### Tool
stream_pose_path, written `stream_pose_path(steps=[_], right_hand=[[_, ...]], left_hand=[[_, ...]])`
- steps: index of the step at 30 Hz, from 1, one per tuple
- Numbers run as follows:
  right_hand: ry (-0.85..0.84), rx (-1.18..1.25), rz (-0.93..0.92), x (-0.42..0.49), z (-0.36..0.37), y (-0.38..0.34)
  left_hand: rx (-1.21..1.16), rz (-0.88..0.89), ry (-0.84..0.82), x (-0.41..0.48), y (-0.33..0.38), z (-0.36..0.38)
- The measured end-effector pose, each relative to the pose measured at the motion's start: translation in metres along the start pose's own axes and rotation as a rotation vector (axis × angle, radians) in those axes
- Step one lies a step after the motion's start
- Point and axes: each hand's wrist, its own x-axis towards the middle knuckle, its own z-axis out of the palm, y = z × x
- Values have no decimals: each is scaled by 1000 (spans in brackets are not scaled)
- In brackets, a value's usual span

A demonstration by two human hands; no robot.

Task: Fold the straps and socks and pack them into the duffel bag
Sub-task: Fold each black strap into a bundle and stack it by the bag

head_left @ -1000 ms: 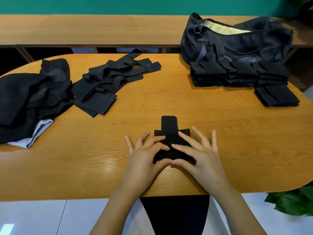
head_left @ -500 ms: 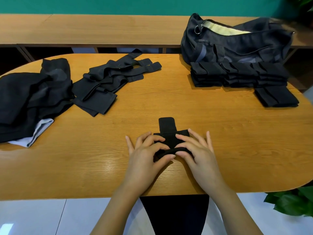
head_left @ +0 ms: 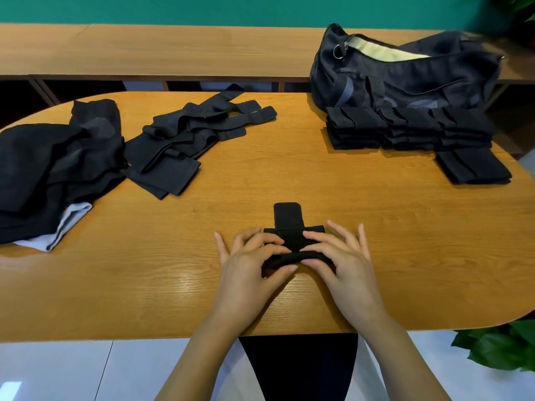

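Nearest, the left hand (head_left: 247, 270) and right hand (head_left: 347, 267) meet over a black strap (head_left: 290, 235) on the table (head_left: 347, 186). Each hand's thumb and curled first fingers pinch the strap's rolled near edge; the right hand's outer fingers (head_left: 360, 235) are spread, resting beside it. A short tab of the strap sticks out just beyond the fingertips.

Farther out, left of the fingers, lies a loose heap of unfolded straps (head_left: 185, 146), and further left a pile of dark cloth (head_left: 52, 169) with a pale piece under it. Right of the fingers, well apart, a folded stack (head_left: 474, 166) sits alone, with a row of folded stacks (head_left: 405, 128) just behind it, touching the duffel bag (head_left: 405, 79).

The bag stands at the far right edge, its top zip open and pale yellow lining showing. What is inside cannot be told.
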Motion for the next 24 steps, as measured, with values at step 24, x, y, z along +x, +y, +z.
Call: stream_pose_path(steps=[24], right_hand=[[-30,20,43,4,-2,2]], left_hand=[[66,-60,-24,2,7,-4]])
